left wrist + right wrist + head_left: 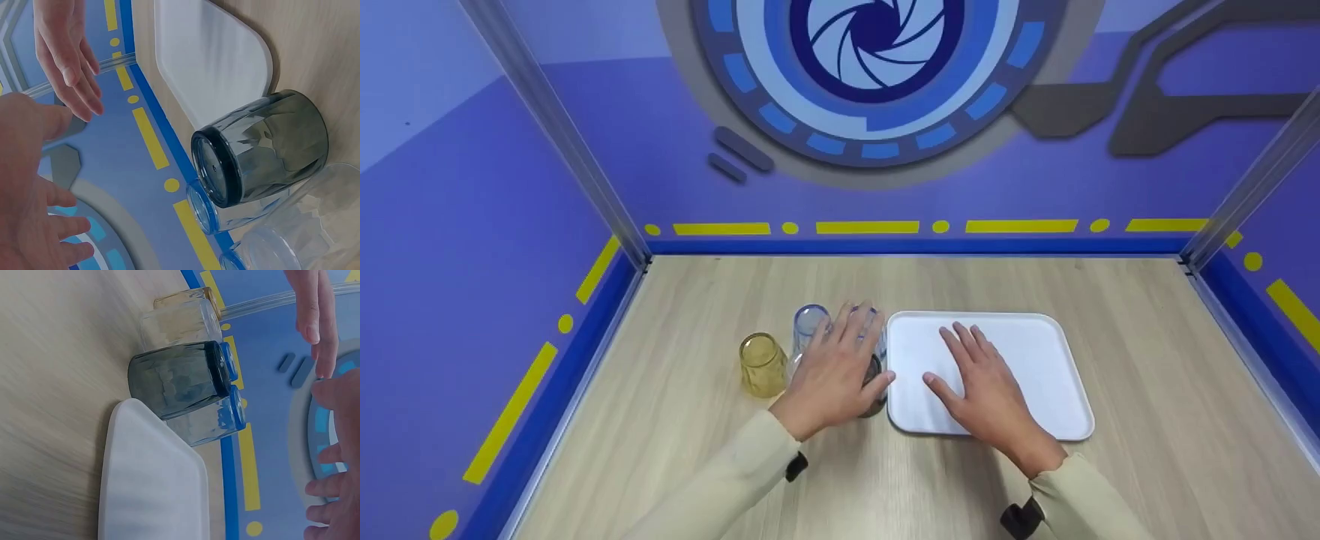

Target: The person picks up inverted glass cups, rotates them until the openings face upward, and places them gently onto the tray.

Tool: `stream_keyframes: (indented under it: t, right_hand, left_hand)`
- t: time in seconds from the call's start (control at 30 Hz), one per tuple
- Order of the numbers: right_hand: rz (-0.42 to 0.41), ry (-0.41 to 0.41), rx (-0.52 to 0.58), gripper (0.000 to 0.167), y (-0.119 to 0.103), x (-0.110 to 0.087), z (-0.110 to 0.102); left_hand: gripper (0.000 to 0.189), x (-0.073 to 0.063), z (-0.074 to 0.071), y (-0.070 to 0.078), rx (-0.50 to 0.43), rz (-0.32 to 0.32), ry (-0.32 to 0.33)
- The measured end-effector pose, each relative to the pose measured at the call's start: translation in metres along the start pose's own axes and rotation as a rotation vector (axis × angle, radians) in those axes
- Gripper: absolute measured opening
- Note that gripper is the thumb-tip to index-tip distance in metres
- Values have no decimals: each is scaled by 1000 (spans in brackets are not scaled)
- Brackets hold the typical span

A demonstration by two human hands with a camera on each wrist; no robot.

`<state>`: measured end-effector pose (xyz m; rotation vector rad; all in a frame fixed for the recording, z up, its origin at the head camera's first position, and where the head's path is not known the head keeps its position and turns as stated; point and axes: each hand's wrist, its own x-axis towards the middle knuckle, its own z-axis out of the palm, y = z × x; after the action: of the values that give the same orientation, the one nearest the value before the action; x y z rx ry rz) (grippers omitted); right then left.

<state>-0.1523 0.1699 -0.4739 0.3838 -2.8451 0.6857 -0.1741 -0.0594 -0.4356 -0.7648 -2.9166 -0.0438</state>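
My left hand hovers over a cluster of upside-down drinking glasses, fingers extended and holding nothing. Under it are a dark grey glass, a clear glass and a blue-tinted glass, all partly hidden in the head view. A second blue-tinted glass shows behind its fingers, and a yellow glass stands to the left. Over the white tray, my right hand is held flat with its fingers straight and thumb apart, gripping nothing. Both wrist views show the hands raised above the glasses and tray.
The tray lies on the wooden tabletop, its left edge close beside the dark grey glass. Blue-purple panels with yellow markings wall in the back and both sides. Metal posts stand at the back corners.
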Motion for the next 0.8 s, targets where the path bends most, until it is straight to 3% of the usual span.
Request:
stream_keyframes:
  t: [0.37,0.8]
  right_hand:
    - [15,3,32,71,5,-2,6]
    - [45,2,33,71,3,-2,8]
  left_hand:
    - [77,0,6,0,-3,7,-4]
    - [80,-1,7,-3,-52,-21,-70]
